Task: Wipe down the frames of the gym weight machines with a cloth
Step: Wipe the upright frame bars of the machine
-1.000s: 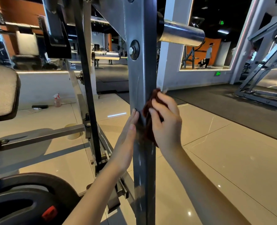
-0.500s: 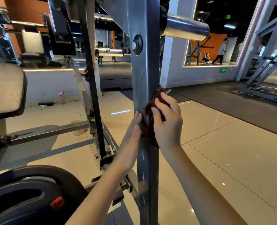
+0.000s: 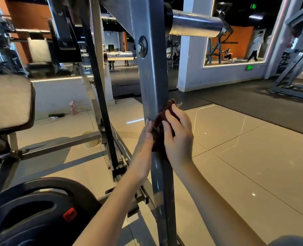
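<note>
Dark red cloth [image 3: 160,139] bunched against upright grey frame post [image 3: 153,77].

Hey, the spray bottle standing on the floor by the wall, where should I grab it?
Likely by the neck just under the trigger head of the spray bottle, reaching down from above: it stands upright on the tiled floor, head uppermost, with the wall close behind.

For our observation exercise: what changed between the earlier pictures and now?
Barely anything. The right hand with the dark red cloth has perhaps slid slightly down the post. It still grips the cloth; the left hand still rests flat against the post.
</note>
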The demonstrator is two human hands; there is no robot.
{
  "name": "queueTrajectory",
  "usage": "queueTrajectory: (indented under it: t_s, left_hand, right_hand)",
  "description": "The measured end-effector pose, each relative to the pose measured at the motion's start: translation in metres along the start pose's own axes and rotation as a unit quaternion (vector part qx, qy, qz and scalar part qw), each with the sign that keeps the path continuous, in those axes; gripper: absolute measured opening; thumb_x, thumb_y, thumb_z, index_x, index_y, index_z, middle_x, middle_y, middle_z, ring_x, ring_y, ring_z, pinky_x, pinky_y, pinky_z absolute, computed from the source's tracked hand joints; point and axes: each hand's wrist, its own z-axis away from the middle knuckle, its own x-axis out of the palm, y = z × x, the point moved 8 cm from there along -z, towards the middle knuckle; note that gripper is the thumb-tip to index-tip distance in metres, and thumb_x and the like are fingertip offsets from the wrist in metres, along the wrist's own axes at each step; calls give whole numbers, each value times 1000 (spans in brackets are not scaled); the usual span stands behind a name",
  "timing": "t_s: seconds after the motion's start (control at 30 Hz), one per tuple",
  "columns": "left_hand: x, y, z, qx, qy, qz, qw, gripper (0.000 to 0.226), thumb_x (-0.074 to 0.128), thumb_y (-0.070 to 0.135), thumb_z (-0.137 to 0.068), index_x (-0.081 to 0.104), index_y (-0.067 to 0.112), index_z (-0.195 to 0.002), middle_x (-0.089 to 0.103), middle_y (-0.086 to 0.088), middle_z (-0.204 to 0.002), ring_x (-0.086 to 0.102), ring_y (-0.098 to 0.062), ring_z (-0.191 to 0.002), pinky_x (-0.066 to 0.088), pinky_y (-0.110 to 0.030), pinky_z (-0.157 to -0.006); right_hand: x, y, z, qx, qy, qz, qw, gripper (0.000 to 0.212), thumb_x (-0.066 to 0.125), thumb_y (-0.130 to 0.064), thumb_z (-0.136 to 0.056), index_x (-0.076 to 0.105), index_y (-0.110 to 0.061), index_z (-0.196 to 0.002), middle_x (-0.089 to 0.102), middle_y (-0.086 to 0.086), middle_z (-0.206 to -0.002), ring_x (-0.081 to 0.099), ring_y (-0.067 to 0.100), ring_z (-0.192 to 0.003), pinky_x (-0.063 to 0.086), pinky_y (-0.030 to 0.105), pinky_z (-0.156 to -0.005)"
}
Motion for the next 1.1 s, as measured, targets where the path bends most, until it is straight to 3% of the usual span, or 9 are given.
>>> queueTrajectory:
  t_s: [0.13,0.2,0.27,0.37,0.43,0.57,0.77,0.97,1.1]
  left_hand:
    - [4,-15,18,-24,-9,-9,1000,50,19,47,-103,19,34,-151,18,20,-158,19,28,-126,19,10,-92]
    - [6,-24,26,-30,-8,-19,999,52,22,53,-101,18,38,-151,16,22,-158,14,26,-130,17,10,-93]
    - [6,-28,27,-34,0,-23,999,55,23,54,-98,18,38,-151,16,24,-157,14,25,-132,17,9,-94]
    - [5,-30,24,-40,-3,-21,999,45,20,38,-105,17,36,-150,16,26,-152,18,35,-121,19,11,-89]
    - [5,-32,24,-41,-6,-11,999,45,18,33,-105,19,34,-150,17,26,-152,19,36,-118,19,11,-87]
    - [5,-33,26,-36,4,-21,999,56,21,52,-97,20,38,-151,17,28,-154,15,25,-131,17,10,-93]
    - [7,-31,22,-29,13,-4,999,53,22,51,-99,21,35,-150,19,31,-148,18,34,-122,19,10,-90]
    - [7,-34,27,-40,7,-2,999,50,20,44,-101,23,35,-150,21,28,-150,21,35,-119,20,10,-90]
    - [7,-34,24,-45,8,9,999,53,21,53,-100,22,36,-150,19,29,-151,20,34,-120,20,10,-89]
  right_hand:
    - [-2,27,83,-2,-56,-13,998,34,50,-18,-96,61,-2,-124,54,10,-132,51,26,-125,49,46,-99]
    - [-5,33,96,6,-78,-5,997,32,55,-18,-95,63,-2,-122,55,10,-130,53,26,-123,52,47,-94]
    - [-5,27,74,21,-64,9,998,31,57,-16,-92,65,-1,-119,59,12,-126,55,26,-120,52,44,-96]
    - [-3,15,39,26,-29,9,999,33,51,-19,-94,65,-1,-117,61,13,-124,55,27,-119,48,35,-100]
    - [0,25,50,15,-34,1,999,35,49,-22,-95,65,-1,-118,60,14,-124,55,27,-120,50,37,-100]
    - [-3,42,109,6,-54,-15,998,35,49,-23,-98,65,0,-118,53,8,-128,54,27,-120,53,45,-92]
    - [-1,13,32,-19,-11,6,1000,30,52,-17,-94,67,0,-114,60,15,-123,52,25,-121,44,29,-105]
    - [-5,32,97,-4,-48,-11,999,30,54,-17,-93,68,0,-112,51,5,-127,52,25,-120,48,35,-100]
    - [-5,22,32,-2,-6,4,1000,28,54,-16,-92,69,0,-110,59,13,-122,53,25,-118,44,28,-104]
